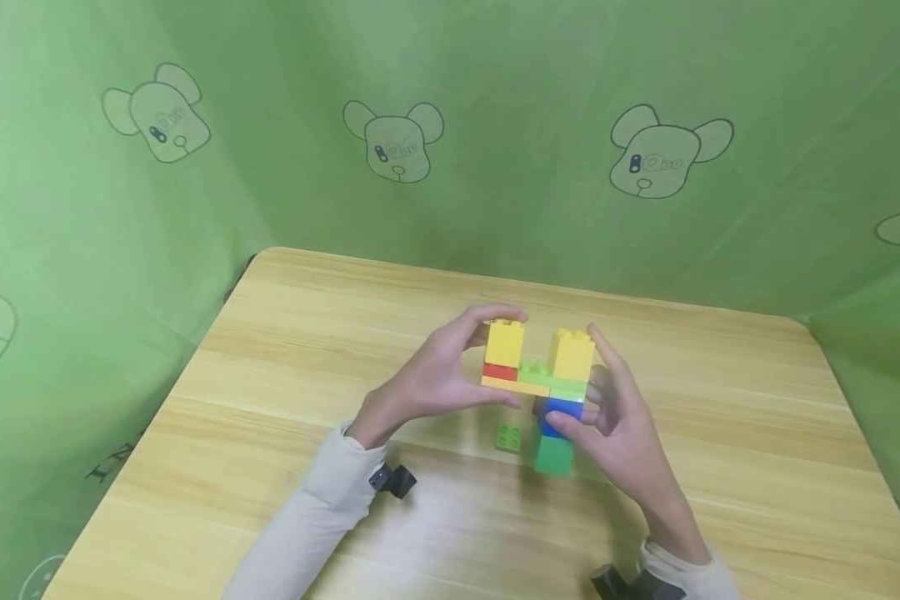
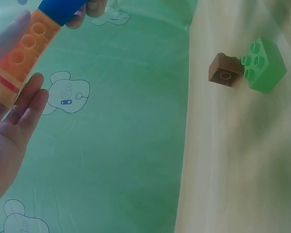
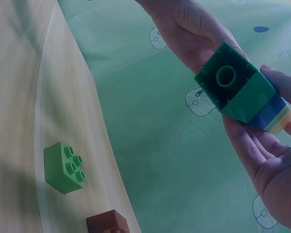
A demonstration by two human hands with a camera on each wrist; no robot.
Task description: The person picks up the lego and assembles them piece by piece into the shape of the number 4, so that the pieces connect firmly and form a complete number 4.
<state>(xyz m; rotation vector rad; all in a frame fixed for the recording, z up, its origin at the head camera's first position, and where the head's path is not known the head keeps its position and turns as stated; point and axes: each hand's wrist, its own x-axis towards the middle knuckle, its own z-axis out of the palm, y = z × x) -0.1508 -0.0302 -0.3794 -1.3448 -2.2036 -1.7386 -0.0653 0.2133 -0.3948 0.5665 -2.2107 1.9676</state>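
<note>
Both hands hold a toy building block assembly [image 1: 525, 387] above the table. Two yellow blocks [image 1: 505, 344] stand upright at its ends, one over a red piece [image 1: 501, 372], the other over a light green piece [image 1: 567, 388]. An orange plate [image 1: 517, 386] runs underneath. Below the right end hang a blue block [image 1: 564, 417] and a green block [image 1: 553, 456], whose hollow underside shows in the right wrist view. My left hand [image 1: 438, 367] grips the left end, thumb below and fingers above. My right hand [image 1: 626, 433] grips the right end, its thumb against the blue block.
A loose light green block [image 1: 507, 438] lies on the wooden table [image 1: 330, 333], studs up. Beside it is a brown block [image 2: 223, 70], mostly hidden in the head view. Green curtains [image 1: 495, 225] with bear-head drawings surround the table's far and side edges.
</note>
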